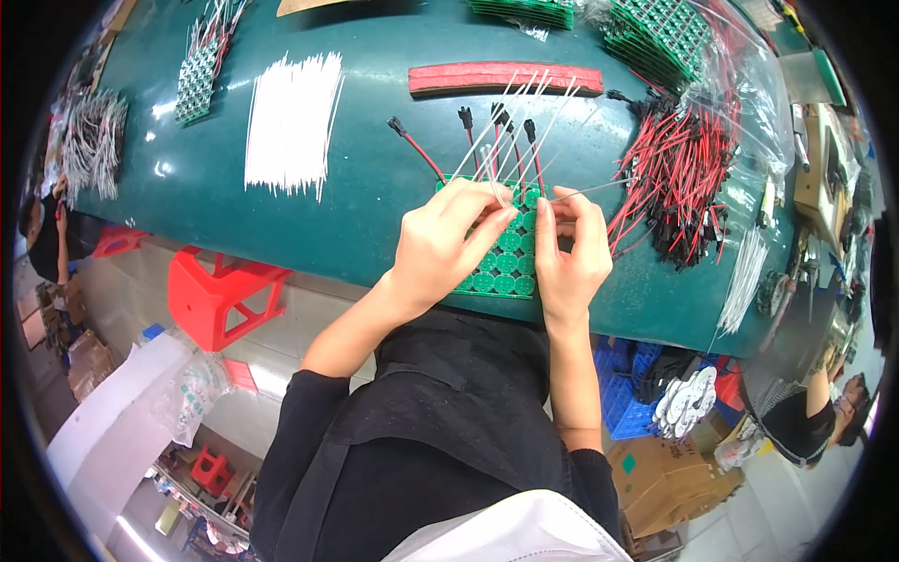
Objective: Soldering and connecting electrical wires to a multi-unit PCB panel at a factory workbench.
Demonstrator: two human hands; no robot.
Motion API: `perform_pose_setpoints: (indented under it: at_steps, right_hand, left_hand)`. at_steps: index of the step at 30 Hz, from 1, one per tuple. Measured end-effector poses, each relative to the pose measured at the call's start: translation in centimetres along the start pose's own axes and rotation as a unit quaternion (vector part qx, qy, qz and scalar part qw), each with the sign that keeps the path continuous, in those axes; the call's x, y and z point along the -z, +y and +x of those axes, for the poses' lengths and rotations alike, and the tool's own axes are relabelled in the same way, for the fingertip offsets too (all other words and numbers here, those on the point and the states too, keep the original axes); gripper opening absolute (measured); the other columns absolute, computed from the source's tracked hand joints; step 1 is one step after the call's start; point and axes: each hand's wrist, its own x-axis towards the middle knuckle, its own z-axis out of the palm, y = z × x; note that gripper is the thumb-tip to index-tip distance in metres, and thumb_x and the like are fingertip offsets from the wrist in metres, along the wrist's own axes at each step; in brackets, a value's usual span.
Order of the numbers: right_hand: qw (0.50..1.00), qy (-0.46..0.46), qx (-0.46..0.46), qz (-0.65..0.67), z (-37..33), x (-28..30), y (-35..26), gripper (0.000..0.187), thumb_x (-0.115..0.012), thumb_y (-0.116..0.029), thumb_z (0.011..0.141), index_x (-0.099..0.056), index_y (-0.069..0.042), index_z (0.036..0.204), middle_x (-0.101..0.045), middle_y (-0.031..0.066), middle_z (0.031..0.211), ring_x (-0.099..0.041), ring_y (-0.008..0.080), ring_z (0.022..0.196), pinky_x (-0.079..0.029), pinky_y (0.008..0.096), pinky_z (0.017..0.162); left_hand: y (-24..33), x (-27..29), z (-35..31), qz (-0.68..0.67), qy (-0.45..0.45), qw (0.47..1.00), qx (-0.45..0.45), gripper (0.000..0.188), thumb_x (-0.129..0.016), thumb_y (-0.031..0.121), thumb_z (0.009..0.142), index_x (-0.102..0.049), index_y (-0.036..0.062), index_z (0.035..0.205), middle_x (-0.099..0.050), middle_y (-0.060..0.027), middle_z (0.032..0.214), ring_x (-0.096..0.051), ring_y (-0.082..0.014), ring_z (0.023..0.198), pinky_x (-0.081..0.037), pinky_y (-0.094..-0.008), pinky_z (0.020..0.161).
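A green circuit board panel [508, 265] of round sections lies at the table's near edge, partly hidden by both hands. White wires [524, 117] and red-and-black leads with black plugs [465, 119] stick out from its far side. Over the panel's left part, my left hand [448, 234] is closed, thumb and forefinger pinching a white wire near the board. My right hand [573, 251] is at the panel's right edge. Its thumb and forefinger are closed on a thin wire [599, 187] that runs off to the right. The wire ends at the fingertips are too small to make out.
White wires [294, 125] lie in a bundle at left. Beyond the panel is a red bar [506, 79]. Red-and-black leads [679, 173] are heaped at right, below stacked green boards [655, 39]. A red stool [220, 298] and blue crate [626, 389] flank me. Another person [807, 421] is at right.
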Motion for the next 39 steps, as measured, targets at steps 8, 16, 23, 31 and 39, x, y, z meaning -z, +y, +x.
perform_pose_setpoints:
  at_steps: [8, 16, 23, 31, 39]
  right_hand:
    - [1.0, -0.014, 0.022, -0.015, -0.3, -0.2, 0.3, 0.024, -0.072, 0.003, 0.082, -0.063, 0.001, 0.104, -0.061, 0.0098, 0.081, -0.061, 0.0168, 0.063, -0.052, 0.0274, 0.051]
    - [1.0, -0.011, 0.006, 0.0, -0.1, 0.5, 0.1, 0.028, -0.069, 0.003, 0.086, -0.063, 0.0, 0.113, -0.059, 0.0089, 0.082, -0.058, 0.0159, 0.063, -0.05, 0.0277, 0.055]
    - [0.999, -0.004, -0.028, 0.026, -0.1, 1.0, 0.2, 0.025, -0.066, 0.004, 0.087, -0.064, 0.001, 0.112, -0.06, 0.0095, 0.084, -0.059, 0.015, 0.065, -0.051, 0.0265, 0.056]
    - [0.998, -0.002, -0.039, 0.043, -0.4, 1.1, 0.1, 0.023, -0.066, 0.004, 0.087, -0.064, 0.001, 0.111, -0.06, 0.0097, 0.084, -0.059, 0.0153, 0.065, -0.052, 0.0267, 0.056]
    - [0.998, -0.005, -0.038, 0.041, -0.3, 1.5, 0.1, 0.024, -0.066, 0.005, 0.087, -0.064, 0.001, 0.11, -0.06, 0.0097, 0.084, -0.059, 0.0155, 0.065, -0.052, 0.0271, 0.057]
  left_hand:
    - [0.3, -0.9, 0.2, 0.031, -0.014, 0.999, -0.01, 0.018, -0.074, -0.004, 0.08, -0.064, -0.0029, 0.095, -0.068, -0.0114, 0.089, -0.071, -0.0185, 0.075, -0.06, -0.0277, 0.065]
    - [-0.1, -1.4, 0.2, 0.048, 0.013, 0.999, -0.014, 0.014, -0.074, 0.003, 0.081, -0.063, 0.0024, 0.089, -0.067, -0.0065, 0.084, -0.065, -0.0231, 0.07, -0.053, -0.0326, 0.057]
    - [0.2, -1.4, 0.3, 0.034, -0.003, 0.999, 0.018, 0.015, -0.074, -0.002, 0.081, -0.065, -0.0028, 0.093, -0.07, -0.0113, 0.087, -0.072, -0.0179, 0.073, -0.059, -0.0275, 0.064]
    - [0.1, -1.3, 0.1, 0.053, -0.011, 0.998, 0.018, 0.015, -0.074, -0.002, 0.082, -0.065, -0.0028, 0.094, -0.07, -0.0116, 0.088, -0.072, -0.0181, 0.074, -0.059, -0.0278, 0.065]
    - [0.1, -1.6, 0.1, 0.082, -0.003, 0.997, -0.008, 0.016, -0.074, -0.001, 0.082, -0.065, -0.0028, 0.095, -0.069, -0.012, 0.087, -0.072, -0.0182, 0.072, -0.058, -0.0279, 0.063]
